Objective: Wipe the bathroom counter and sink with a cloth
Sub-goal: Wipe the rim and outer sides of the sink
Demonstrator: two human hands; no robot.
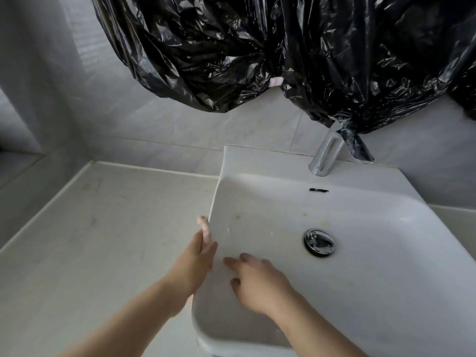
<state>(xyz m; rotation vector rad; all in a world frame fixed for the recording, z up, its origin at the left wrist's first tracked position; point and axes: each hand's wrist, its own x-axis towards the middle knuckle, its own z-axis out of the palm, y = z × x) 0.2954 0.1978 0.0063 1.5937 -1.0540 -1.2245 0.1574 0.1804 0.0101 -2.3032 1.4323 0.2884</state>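
Fingers [231, 262] of right hand [260, 284] spread flat on sink [386, 266] wall; left hand [197, 261] straight-fingered along rim (blurred). Cloth not discernible. Glazed basin: rigid, likely slippery; brace at rim.

Forearms [144, 305] bare to frame edge; left hand [197, 261], right hand [255, 282] apparently bare, outlines blurred.
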